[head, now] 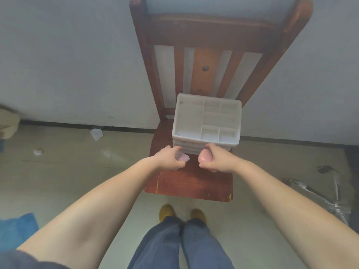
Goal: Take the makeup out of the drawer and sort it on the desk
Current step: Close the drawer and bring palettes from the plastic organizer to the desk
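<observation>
A white plastic organizer (207, 121) with a divided top tray and drawers below stands on the seat of a brown wooden chair (190, 183). Its top compartments look bare. My left hand (171, 159) is just in front of the drawers, closed around a small clear pinkish case (182, 157). My right hand (215, 159) is beside it, gripping a round pink makeup item (205, 156). Both hands hover over the seat, close to the drawer fronts, which they partly hide.
The chair stands against a pale wall (68, 65). Crumpled white scraps (96, 134) lie on the floor at left, a blue cloth (17, 230) at lower left, and a metal swivel-chair base (320, 193) at right. My legs and feet (182, 214) stand before the chair.
</observation>
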Demonstrator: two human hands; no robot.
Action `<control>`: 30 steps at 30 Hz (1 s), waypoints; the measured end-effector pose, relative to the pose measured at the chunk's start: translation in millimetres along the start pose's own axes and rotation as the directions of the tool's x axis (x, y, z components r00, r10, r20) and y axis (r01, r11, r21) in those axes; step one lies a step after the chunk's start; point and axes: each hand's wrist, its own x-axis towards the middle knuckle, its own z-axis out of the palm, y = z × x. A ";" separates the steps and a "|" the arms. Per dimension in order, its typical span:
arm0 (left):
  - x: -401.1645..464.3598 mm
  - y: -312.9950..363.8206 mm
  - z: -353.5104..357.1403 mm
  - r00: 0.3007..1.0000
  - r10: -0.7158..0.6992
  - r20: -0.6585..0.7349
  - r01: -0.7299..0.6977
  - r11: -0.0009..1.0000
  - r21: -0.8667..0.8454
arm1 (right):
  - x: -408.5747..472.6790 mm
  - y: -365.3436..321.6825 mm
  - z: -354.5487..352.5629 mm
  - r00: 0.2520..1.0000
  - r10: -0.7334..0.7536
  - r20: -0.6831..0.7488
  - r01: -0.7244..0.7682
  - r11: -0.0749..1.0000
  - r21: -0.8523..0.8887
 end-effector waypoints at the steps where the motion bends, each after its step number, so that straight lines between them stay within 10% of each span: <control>1: -11.7 -4.1 0.2 0.999 -0.024 -0.041 0.024 1.000 0.001 | -7.0 -8.1 -0.4 0.997 -0.062 -0.035 0.060 0.997 -0.040; 14: -218.8 -42.8 106.6 0.673 -0.560 -0.483 0.228 0.778 -0.585 | -95.7 -111.9 47.5 0.749 -0.604 0.272 0.652 0.599 -0.464; 30: -526.8 0.8 501.4 0.000 -0.987 -0.163 0.050 0.163 -0.985 | -375.1 -144.8 361.3 0.045 -0.487 0.872 0.920 -0.320 -0.226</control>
